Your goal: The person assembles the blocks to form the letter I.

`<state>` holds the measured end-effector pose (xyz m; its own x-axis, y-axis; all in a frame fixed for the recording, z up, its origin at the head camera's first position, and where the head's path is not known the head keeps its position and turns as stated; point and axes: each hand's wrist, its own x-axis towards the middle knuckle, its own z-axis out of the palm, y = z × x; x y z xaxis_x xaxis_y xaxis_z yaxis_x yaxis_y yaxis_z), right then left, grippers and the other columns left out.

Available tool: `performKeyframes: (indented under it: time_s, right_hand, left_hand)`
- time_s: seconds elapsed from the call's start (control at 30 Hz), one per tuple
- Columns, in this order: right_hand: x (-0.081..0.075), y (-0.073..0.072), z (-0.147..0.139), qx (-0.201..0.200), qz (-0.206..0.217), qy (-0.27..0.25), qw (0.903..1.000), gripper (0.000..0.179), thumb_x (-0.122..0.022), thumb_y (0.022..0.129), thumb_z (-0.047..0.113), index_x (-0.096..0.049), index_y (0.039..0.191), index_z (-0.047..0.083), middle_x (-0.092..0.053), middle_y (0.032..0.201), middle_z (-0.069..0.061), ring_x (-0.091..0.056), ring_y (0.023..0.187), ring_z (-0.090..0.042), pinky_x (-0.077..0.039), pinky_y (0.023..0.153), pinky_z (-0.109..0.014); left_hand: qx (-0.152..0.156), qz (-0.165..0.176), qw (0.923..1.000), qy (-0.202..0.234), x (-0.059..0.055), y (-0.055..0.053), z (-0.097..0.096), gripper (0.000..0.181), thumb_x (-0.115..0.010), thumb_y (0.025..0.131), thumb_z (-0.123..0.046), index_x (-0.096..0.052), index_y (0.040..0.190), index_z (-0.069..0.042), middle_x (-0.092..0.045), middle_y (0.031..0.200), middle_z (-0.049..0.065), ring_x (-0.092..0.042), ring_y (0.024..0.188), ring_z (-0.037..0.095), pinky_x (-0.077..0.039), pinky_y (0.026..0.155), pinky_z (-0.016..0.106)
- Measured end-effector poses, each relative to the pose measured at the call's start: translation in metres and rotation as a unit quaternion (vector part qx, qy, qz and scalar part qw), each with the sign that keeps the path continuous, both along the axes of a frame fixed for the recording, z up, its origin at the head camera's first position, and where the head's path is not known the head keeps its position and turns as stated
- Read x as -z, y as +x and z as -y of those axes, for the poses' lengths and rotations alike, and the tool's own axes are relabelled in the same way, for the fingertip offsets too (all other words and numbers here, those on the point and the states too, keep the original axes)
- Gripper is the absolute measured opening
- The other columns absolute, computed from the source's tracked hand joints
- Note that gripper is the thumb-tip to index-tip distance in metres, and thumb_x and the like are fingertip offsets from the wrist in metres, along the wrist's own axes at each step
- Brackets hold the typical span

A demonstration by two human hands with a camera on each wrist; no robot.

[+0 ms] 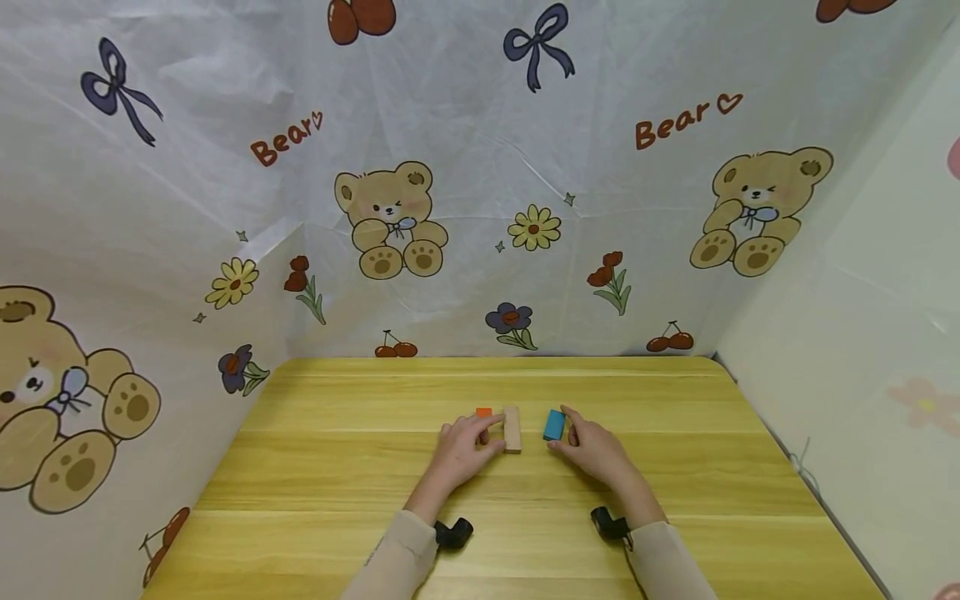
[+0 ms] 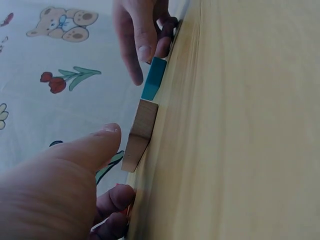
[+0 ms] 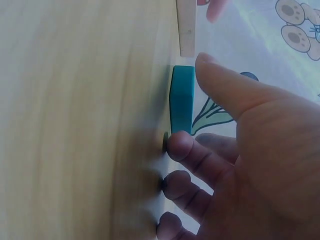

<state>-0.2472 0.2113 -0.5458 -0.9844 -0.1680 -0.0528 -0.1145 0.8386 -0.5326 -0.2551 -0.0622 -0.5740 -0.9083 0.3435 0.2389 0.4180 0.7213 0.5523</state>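
Note:
A plain wooden block (image 1: 512,431) lies on the table just right of my left hand (image 1: 467,450). Its index finger and thumb are spread beside the block; in the left wrist view a gap shows between thumb and wood. An orange block (image 1: 483,412) is mostly hidden behind the left fingers. To the right, a blue block (image 1: 554,425) lies at a slant, with my right hand (image 1: 595,448) around its right side. Thumb and index finger are spread near opposite ends, with no firm grip visible. In the right wrist view, one curled finger (image 3: 180,145) is at the block's near end.
The wooden table (image 1: 337,467) carries the blocks near its middle. A white sheet printed with bears (image 1: 465,108) hangs behind and at the sides. Black wrist devices (image 1: 453,533) sit at both cuffs. A thin cord (image 1: 806,467) hangs at the right edge.

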Motion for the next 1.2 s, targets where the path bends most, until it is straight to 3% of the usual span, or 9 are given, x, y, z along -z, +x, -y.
performKeyframes:
  time_s: [0.47, 0.93, 1.2]
  right_hand:
    - [0.006, -0.002, 0.001, 0.023, -0.001, 0.003, 0.9997, 0.075, -0.075, 0.098, 0.039, -0.047, 0.158, 0.003, -0.054, 0.077, 0.0, -0.045, 0.065, -0.015, -0.034, 0.062, -0.03]
    - [0.009, -0.001, 0.001, 0.017, -0.031, 0.02, 0.9992, 0.064, -0.076, 0.099, 0.031, -0.053, 0.151, 0.001, -0.054, 0.074, 0.001, -0.046, 0.063, -0.014, -0.035, 0.06, -0.029]
    - [0.008, -0.004, -0.003, 0.017, -0.027, -0.014, 0.9994, 0.06, -0.075, 0.1, 0.029, -0.054, 0.147, -0.001, -0.056, 0.077, 0.0, -0.048, 0.065, -0.014, -0.037, 0.064, -0.03]
  left_hand:
    - [-0.034, -0.01, 0.9993, -0.012, 0.003, 0.0, -0.011, 0.04, -0.073, 0.099, -0.046, -0.074, 0.136, -0.032, -0.052, 0.079, -0.01, -0.042, 0.077, 0.01, -0.023, 0.075, 0.034]
    - [-0.039, 0.011, 0.9991, -0.011, 0.0, 0.001, -0.012, 0.045, -0.076, 0.096, -0.046, -0.073, 0.139, -0.032, -0.051, 0.078, -0.008, -0.038, 0.074, 0.012, -0.022, 0.074, 0.035]
    - [-0.031, 0.016, 0.9994, -0.01, 0.0, -0.002, -0.009, 0.046, -0.075, 0.097, -0.048, -0.072, 0.14, -0.033, -0.053, 0.08, -0.007, -0.039, 0.075, 0.012, -0.022, 0.074, 0.035]
